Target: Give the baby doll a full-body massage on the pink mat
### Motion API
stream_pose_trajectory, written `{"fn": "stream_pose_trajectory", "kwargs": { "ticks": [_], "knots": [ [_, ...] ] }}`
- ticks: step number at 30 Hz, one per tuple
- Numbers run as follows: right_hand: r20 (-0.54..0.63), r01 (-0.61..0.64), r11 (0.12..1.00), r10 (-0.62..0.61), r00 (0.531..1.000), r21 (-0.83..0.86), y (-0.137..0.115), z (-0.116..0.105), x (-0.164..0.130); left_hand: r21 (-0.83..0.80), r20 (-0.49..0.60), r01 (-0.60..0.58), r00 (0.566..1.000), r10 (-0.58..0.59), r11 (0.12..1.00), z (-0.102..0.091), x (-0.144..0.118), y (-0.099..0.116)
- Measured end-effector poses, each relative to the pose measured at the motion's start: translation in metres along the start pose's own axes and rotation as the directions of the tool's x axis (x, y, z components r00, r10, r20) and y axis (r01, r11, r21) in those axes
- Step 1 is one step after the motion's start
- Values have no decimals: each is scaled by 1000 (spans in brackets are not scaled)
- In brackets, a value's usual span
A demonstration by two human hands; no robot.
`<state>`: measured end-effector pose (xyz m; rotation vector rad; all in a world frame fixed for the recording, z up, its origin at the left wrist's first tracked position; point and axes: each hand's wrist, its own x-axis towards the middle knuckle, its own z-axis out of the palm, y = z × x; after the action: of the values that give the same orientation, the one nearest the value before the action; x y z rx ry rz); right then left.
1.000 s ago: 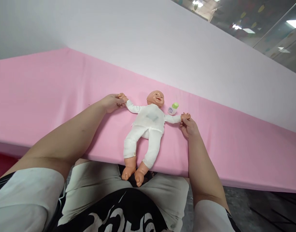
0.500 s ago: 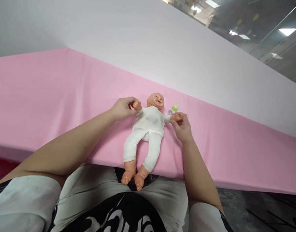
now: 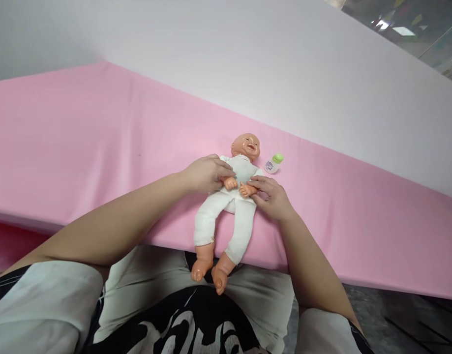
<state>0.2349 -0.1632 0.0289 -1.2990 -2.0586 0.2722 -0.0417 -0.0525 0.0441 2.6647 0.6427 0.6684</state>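
Your fingers are closed on the doll's arms: your left hand (image 3: 207, 173) wraps the arm on its side and presses the little fist down onto the belly, while your right hand (image 3: 272, 195) pinches the other arm and holds that fist beside the first, so both arms lie folded across the body, not spread out. Beyond them, the widest thing in view is the white wall (image 3: 248, 64), slanting across the top, with a glass partition just showing at the upper right corner. Below it runs the pink mat (image 3: 81, 137), a broad flat padded surface that carries everything else. Your lap sits at the near edge of it, in pale shorts and a black printed shirt. The doll (image 3: 231, 196) lies on its back on the mat in a white suit, head toward the wall, legs hanging over the near edge so the bare feet dangle above your lap. A small bottle (image 3: 273, 163) with a green cap lies just beside the doll's head, untouched by either hand.
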Motion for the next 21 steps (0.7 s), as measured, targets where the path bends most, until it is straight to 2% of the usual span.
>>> {"fn": "stream_pose_trajectory", "kwargs": {
  "ticks": [3, 5, 7, 10, 12, 15, 16, 18, 21],
  "knots": [
    [-113, -134, 967, 161, 980, 218, 5, -4, -1, -95, -116, 118, 985, -129, 988, 0, 0, -7],
    [-224, -195, 907, 292, 930, 373, 16, -10, -2, -162, -219, 219, 943, -251, 962, -1, -1, -14],
    [-325, -212, 841, 408, 853, 498, 33, -17, -3, -239, -289, 330, 873, -392, 913, -5, -2, -24],
    [-320, -283, 749, 548, 773, 599, 63, -27, -7, -326, -329, 486, 746, -579, 811, -10, -4, -45],
    [-291, -362, 674, 654, 699, 644, 82, -30, -9, -365, -320, 562, 673, -667, 742, -12, -6, -60],
    [-219, -496, 561, 779, 588, 663, 102, -28, -13, -434, -214, 643, 607, -765, 631, -11, -10, -81],
    [-203, -527, 541, 798, 567, 655, 105, -27, -13, -454, -177, 656, 596, -783, 602, -9, -11, -87],
    [-187, -556, 529, 810, 555, 641, 109, -25, -15, -497, -141, 650, 593, -793, 575, -7, -12, -94],
    [-201, -509, 560, 777, 597, 654, 104, -25, -15, -620, -148, 534, 640, -754, 575, -5, -12, -96]
  ]
}}
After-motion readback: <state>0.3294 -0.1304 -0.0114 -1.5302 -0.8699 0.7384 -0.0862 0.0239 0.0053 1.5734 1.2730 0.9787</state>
